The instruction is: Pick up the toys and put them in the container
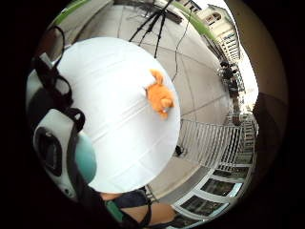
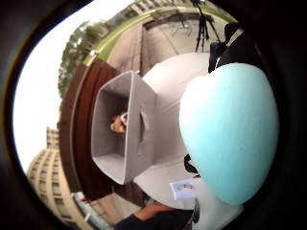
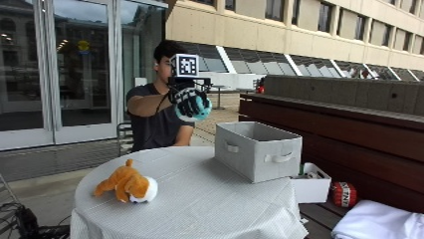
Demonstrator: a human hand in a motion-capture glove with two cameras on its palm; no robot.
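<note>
In the outside view my gloved right hand (image 3: 191, 101) is raised high above the round white-clothed table (image 3: 212, 209), left of the grey fabric container (image 3: 258, 149). Its fingers curl round a pale teal rounded toy (image 3: 201, 111), which looms close to the palm (image 2: 228, 132) and shows beside the straps (image 1: 86, 158). An orange plush animal (image 3: 129, 185) lies on the table's left side (image 1: 160, 98). The container (image 2: 139, 127) stands open on the table's right edge, and a small brown and white toy (image 2: 118, 123) lies inside it.
A wooden bench wall (image 3: 344, 119) runs behind the container. Right of the table sit a small white box (image 3: 311, 188), a red object (image 3: 342, 193) and a white cloth (image 3: 377, 224). A printed card (image 2: 182, 188) lies on the tablecloth. A tripod (image 1: 155, 21) stands on the pavement.
</note>
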